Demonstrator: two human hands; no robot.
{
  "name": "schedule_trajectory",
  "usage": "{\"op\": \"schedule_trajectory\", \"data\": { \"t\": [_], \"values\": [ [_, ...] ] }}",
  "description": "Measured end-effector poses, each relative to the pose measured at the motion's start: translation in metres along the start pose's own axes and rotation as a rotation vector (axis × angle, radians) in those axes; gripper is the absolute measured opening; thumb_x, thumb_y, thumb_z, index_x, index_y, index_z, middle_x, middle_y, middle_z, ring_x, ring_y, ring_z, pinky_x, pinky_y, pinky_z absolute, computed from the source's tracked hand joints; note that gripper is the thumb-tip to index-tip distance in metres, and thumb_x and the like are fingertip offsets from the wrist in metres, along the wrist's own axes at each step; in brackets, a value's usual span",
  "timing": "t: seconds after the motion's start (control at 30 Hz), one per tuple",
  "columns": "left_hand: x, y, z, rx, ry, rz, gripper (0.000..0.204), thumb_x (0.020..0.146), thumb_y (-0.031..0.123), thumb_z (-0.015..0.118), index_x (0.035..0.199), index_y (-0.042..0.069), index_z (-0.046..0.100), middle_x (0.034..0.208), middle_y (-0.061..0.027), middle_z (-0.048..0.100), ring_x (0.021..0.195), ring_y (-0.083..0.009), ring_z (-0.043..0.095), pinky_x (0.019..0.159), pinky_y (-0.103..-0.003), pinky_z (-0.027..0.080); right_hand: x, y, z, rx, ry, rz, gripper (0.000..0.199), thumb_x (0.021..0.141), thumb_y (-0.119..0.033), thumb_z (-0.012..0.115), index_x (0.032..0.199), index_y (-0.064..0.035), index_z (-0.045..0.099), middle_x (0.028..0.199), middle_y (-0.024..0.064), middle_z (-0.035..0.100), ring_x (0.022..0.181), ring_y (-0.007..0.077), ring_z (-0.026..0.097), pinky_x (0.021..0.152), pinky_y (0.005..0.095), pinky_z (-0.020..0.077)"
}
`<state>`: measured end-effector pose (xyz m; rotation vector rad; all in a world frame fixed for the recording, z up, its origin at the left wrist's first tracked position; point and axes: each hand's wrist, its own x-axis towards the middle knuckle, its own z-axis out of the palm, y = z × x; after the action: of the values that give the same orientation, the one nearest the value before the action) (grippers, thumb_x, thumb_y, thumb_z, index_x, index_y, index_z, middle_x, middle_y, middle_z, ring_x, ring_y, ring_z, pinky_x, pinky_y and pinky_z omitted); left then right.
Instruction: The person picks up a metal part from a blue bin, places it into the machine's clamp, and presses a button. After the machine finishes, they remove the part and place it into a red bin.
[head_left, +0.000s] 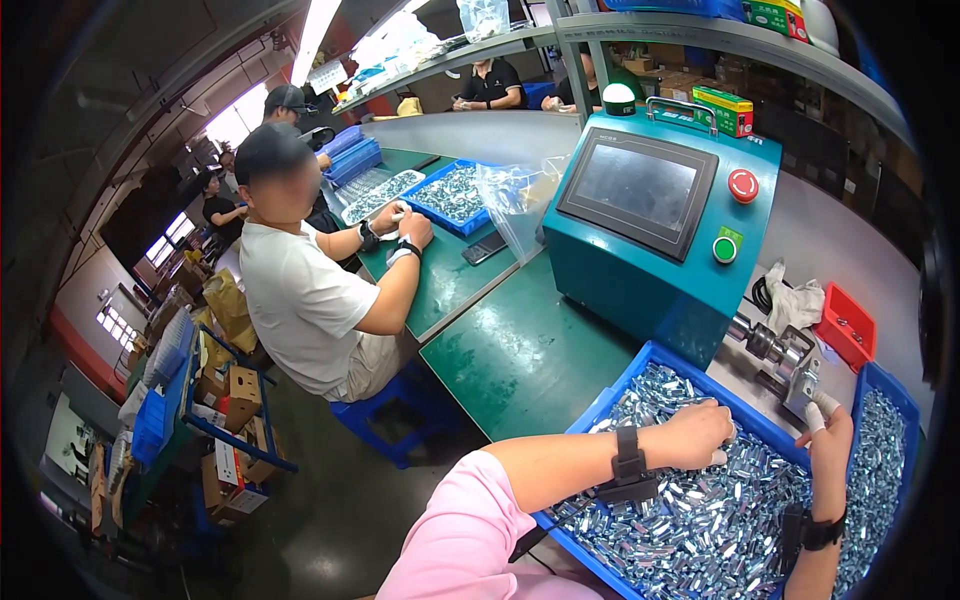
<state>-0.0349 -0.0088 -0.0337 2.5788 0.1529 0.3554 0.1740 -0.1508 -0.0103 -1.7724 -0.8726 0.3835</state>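
My left hand [698,436] rests over a blue tray [648,352] heaped with small shiny metal sleeve-like pieces [715,505]. Its fingers are curled closed, and what they hold, if anything, is hidden. At the tray's far right, my right hand [830,432] is raised beside the metal fixture [800,385] that sticks out from the teal machine [640,290]. White coverings wrap some of its fingertips, which are bent together at the fixture's end. Anything between them is too small to make out. Both wrists carry black straps.
A second blue tray [893,384] of metal pieces stands at the right, below a red bin [846,328]. The machine bears a dark screen [640,190], a red button [743,186] and a green button [725,249]. On the left, a co-worker [305,270] sits at the green table [520,350].
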Motion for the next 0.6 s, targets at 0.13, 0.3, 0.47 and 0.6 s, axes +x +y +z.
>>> {"op": "schedule_trajectory", "data": {
  "t": [0.13,0.3,0.47,0.6],
  "values": [
    [0.0002,-0.0004,0.0002,0.008,-0.014,-0.004,0.025,0.071,0.021,0.068,0.088,0.004,0.064,0.085,-0.0105,0.056,0.087,-0.0285,0.051,0.079,-0.038,0.042,0.0001,0.0002,-0.0004,-0.005,-0.007,0.000,0.030,0.088,-0.017,0.056,0.109,0.0044,0.058,0.072,0.0049,0.062,0.042,0.0076,0.051,0.038,0.0185,0.0322],
    [0.0004,0.0005,-0.0006,0.007,-0.007,-0.005,0.024,0.070,0.021,0.069,0.088,0.005,0.064,0.084,-0.0104,0.056,0.086,-0.0285,0.051,0.079,-0.038,0.042,-0.0004,-0.0020,-0.0003,-0.018,-0.009,0.001,0.030,0.088,-0.017,0.056,0.109,0.0036,0.058,0.071,0.0044,0.061,0.042,0.0075,0.051,0.038,0.0187,0.0323],
    [0.0002,-0.0003,0.0002,0.001,0.005,0.002,0.024,0.070,0.020,0.069,0.088,0.005,0.064,0.084,-0.0104,0.056,0.086,-0.0287,0.051,0.078,-0.038,0.042,-0.0011,-0.0049,-0.0004,-0.035,-0.019,-0.006,0.030,0.088,-0.017,0.055,0.109,0.0030,0.058,0.070,0.0041,0.061,0.042,0.0074,0.051,0.038,0.0187,0.0325],
    [0.0005,0.0006,-0.0003,-0.008,0.002,0.001,0.025,0.069,0.020,0.069,0.088,0.005,0.064,0.084,-0.0105,0.056,0.086,-0.0290,0.051,0.079,-0.038,0.042,-0.0017,-0.0057,-0.0011,-0.030,-0.020,-0.004,0.029,0.088,-0.017,0.055,0.109,0.0027,0.059,0.069,0.0037,0.061,0.042,0.0072,0.051,0.039,0.0186,0.0325]
  ]
}}
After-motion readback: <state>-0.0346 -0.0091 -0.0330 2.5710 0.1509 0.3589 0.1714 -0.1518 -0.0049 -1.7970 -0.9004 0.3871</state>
